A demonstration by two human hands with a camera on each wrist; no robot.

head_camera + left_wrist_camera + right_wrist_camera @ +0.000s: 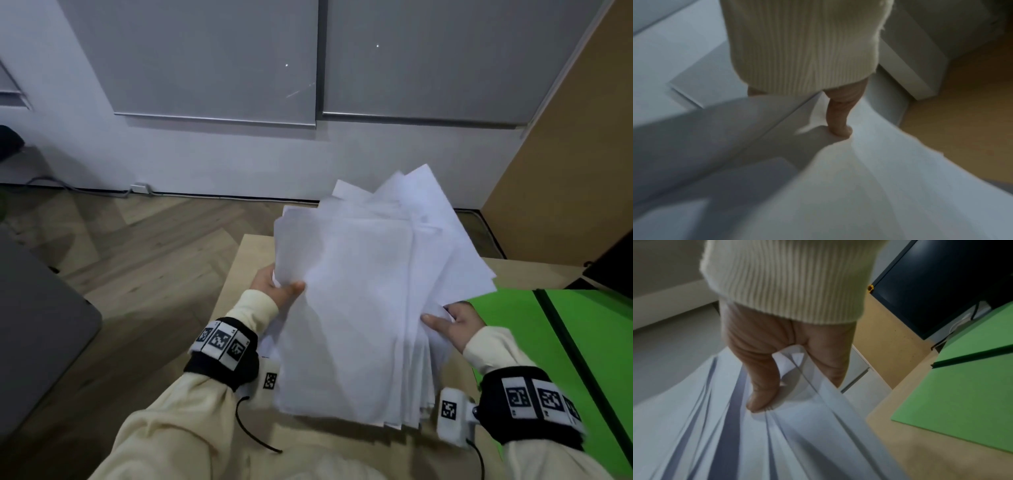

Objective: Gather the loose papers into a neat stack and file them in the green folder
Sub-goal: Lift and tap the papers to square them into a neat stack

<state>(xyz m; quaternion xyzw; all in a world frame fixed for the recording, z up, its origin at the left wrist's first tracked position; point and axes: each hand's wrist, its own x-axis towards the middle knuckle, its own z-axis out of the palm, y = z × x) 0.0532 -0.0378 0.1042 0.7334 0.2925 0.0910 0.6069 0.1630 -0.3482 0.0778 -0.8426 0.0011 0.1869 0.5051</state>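
Observation:
An uneven stack of white papers is held up above the table, its far corners fanned out. My left hand grips the stack's left edge, thumb on top; in the left wrist view the thumb presses into the papers. My right hand pinches the right edge; in the right wrist view its thumb lies on top of the papers with the other fingers underneath. The green folder lies open on the table to the right, also visible as the green folder in the right wrist view.
The light wooden table ends just beyond the papers, with wood floor behind. A dark monitor stands at the back right. A grey surface lies to the left.

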